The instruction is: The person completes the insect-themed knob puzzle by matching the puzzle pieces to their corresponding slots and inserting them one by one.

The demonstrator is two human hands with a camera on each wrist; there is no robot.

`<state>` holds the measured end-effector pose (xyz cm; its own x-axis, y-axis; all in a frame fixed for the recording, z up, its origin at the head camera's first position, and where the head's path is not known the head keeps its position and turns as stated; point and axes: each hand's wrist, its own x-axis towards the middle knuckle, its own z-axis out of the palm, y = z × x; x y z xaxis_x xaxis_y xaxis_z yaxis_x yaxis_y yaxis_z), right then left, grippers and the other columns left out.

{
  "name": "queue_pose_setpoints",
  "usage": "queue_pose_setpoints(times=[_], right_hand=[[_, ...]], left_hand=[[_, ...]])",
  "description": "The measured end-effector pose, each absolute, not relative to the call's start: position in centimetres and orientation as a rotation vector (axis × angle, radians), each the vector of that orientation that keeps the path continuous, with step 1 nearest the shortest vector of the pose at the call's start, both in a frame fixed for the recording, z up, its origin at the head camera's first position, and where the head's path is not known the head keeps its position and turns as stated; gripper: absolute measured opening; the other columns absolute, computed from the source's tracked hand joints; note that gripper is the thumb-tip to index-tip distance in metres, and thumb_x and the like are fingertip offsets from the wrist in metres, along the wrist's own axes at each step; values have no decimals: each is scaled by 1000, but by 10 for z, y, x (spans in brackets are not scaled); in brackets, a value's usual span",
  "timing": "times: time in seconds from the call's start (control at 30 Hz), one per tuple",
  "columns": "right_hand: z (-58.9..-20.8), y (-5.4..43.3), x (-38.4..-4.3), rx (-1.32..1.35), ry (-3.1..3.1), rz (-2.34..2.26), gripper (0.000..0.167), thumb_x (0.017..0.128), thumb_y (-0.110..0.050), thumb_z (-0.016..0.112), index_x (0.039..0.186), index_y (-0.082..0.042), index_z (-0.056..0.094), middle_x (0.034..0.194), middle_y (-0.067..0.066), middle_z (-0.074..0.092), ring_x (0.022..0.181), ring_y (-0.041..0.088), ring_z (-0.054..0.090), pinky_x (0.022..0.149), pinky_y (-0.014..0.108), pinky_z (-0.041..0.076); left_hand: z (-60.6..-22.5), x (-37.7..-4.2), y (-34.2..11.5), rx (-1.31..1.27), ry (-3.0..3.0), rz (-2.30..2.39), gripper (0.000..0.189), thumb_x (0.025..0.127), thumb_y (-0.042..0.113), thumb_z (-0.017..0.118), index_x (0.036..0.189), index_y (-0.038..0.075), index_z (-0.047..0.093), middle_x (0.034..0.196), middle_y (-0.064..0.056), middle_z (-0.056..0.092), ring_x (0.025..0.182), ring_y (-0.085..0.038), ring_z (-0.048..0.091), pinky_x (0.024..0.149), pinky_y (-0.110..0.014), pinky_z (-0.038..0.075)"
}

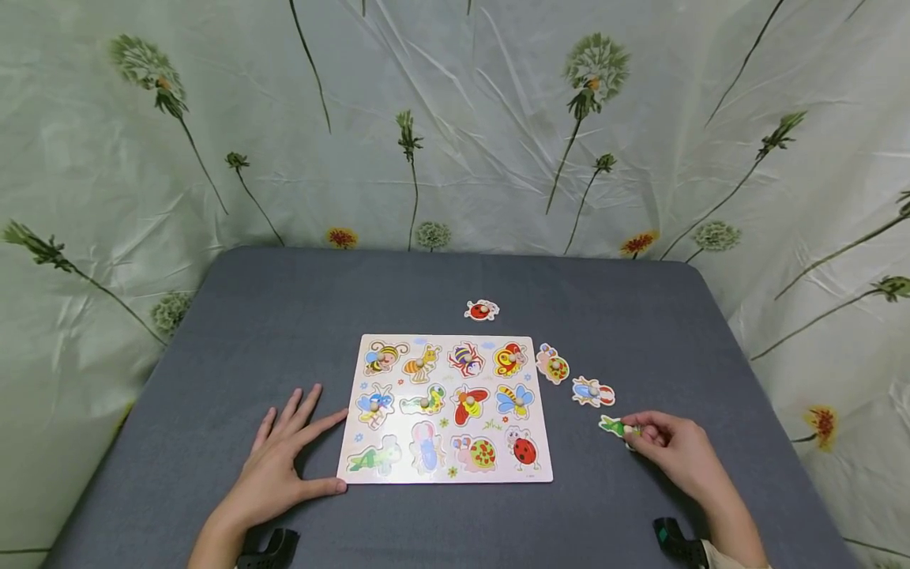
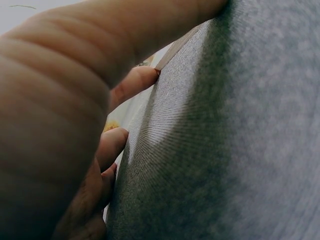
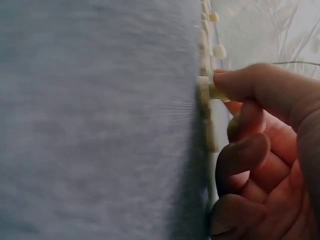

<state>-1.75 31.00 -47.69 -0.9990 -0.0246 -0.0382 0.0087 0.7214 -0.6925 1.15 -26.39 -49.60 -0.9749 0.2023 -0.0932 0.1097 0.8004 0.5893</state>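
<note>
My right hand (image 1: 671, 446) pinches the knob of a green insect puzzle piece (image 1: 610, 425) between thumb and fingers, right of the board; in the right wrist view the piece (image 3: 204, 97) appears edge-on at the tabletop. My left hand (image 1: 280, 466) lies spread on the cloth, its thumb and index finger touching the left edge of the wooden puzzle board (image 1: 398, 375). Knobbed insect pieces fill the board's upper two rows. The bottom row shows bare printed recesses: a green insect, a blue beetle, a snail and a ladybug.
A ladybug piece (image 1: 482, 310) lies behind the board. To its right are a snail piece (image 1: 552, 364), against the board's edge, and a blue beetle piece (image 1: 593, 392). A grey cloth (image 1: 320, 308) covers the table, with a flowered curtain (image 1: 483, 182) behind.
</note>
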Motion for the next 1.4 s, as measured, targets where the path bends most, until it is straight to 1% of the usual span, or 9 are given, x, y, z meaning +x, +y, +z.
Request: queue_pose_setpoints(times=[0.17,0.3,0.6,1.0,1.23,1.4], right_hand=[[-479,311,-13,99,2830,-1242,18,95,-18,83,106,-4,82,69,-13,54,61,-1,47,53,22,41],[-481,310,-13,107,2849,-1217,18,95,-20,84,106,-5,83,68,-13,54,61,-1,47,54,22,39],[-484,306,-14,-7,2900,-1148,12,97,-17,80,103,-6,79,71,-11,51,60,-2,43,54,23,36],[-481,297,-20,-105,2922,-1112,9,99,-18,79,102,-11,77,73,-11,49,60,-3,41,53,22,34],[-472,280,-25,-197,2896,-1194,6,97,-13,80,101,-11,76,73,-11,48,60,-3,42,52,22,35],[-467,263,-30,-285,2846,-1264,5,96,-8,79,98,-10,75,71,-13,46,59,-3,40,51,24,36]], left_hand=[[-497,14,-265,253,2850,915,103,68,75,89,158,37,56,181,-14,19,170,-41,3,132,-67,-10],[-496,15,-265,259,2862,914,103,68,74,89,157,36,56,180,-15,21,169,-42,4,132,-67,-10],[-493,14,-265,261,2849,914,103,67,73,90,157,36,57,180,-16,20,168,-46,5,130,-72,-7],[-493,12,-267,268,2872,902,103,68,73,90,158,35,56,180,-16,21,168,-45,6,131,-71,-7],[-496,13,-266,278,2851,915,102,69,73,89,158,38,55,181,-14,19,169,-44,5,131,-70,-7],[-496,11,-264,270,2856,912,102,68,72,90,158,37,55,181,-14,20,169,-44,6,130,-71,-6]])
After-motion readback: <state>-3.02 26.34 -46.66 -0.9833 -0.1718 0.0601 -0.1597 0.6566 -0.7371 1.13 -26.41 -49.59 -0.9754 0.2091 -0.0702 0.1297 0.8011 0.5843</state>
